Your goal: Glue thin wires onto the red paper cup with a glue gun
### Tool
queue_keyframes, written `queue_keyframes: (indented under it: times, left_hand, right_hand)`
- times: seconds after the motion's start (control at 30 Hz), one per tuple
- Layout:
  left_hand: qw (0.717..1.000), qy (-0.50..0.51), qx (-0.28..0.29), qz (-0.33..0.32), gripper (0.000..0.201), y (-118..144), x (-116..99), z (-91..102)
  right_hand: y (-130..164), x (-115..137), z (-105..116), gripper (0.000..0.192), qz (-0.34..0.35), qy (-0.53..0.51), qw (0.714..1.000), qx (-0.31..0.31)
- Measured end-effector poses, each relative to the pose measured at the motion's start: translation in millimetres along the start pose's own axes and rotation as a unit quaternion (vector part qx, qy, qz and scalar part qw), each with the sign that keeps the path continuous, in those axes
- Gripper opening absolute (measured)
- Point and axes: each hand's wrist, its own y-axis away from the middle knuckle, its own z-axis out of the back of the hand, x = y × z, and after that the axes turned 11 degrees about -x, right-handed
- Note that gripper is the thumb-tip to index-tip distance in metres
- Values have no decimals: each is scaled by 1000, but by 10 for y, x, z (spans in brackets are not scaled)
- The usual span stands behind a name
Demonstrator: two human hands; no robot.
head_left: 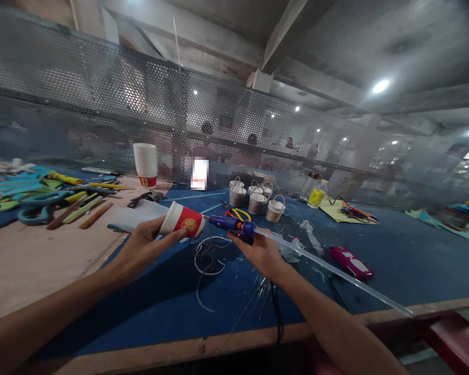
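Observation:
A red and white paper cup (pixel 183 221) lies tilted on its side in my left hand (pixel 153 238), whose fingers and thumb close round its rim end. My right hand (pixel 263 253) grips a blue hot glue gun (pixel 227 223). Its nozzle points left and meets the base of the cup, or nearly so; I cannot tell if they touch. From the back of the gun a long clear glue stick (pixel 336 271) runs out to the lower right. Below the cup, loops of pale wire (pixel 197 260) lie on the blue tabletop (pixel 156 307).
Several small baskets with handles (pixel 257 200) stand behind the glue gun beside yellow-handled pliers (pixel 240 214). Stacked paper cups (pixel 145 161) are at the back left, near scissors (pixel 42 205) and markers. A magenta device (pixel 350 262) and a yellow-labelled bottle (pixel 317 195) are on the right.

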Motion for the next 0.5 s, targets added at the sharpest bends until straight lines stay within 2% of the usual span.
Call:
queue_keyframes:
  times: [0.33,0.5]
  left_hand:
    - [999,19,-36,17,31,-65,22,-3]
    - [999,27,-31,27,30,-78,25,-8]
  right_hand:
    - [17,10,22,28,-2,-36,999,30]
    - [24,33,48,25,3,-28,999,41]
